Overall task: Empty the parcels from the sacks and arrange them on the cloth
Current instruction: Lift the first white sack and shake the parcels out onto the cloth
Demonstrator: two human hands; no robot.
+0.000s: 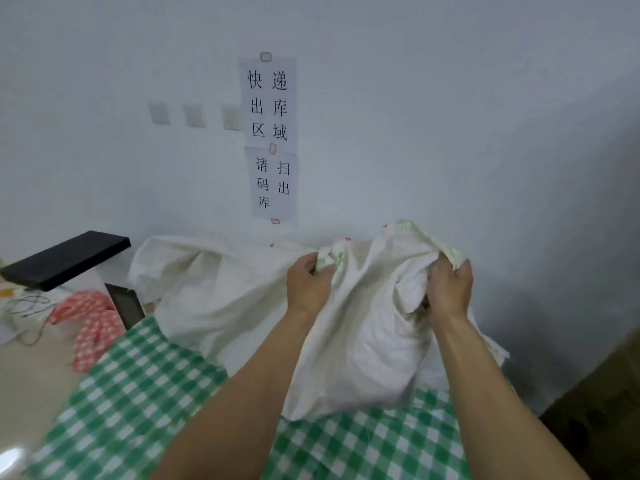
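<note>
My left hand (308,282) and right hand (448,289) both grip the bunched top edge of a white sack (367,344), fingers curled into the fabric. The sack stands on the green checked cloth (138,382), long axis upright and leaning slightly away from me, gathered end up, its full bottom resting on the cloth. A second sack (207,282) lies slumped behind it to the left, against the wall (450,116).
</note>
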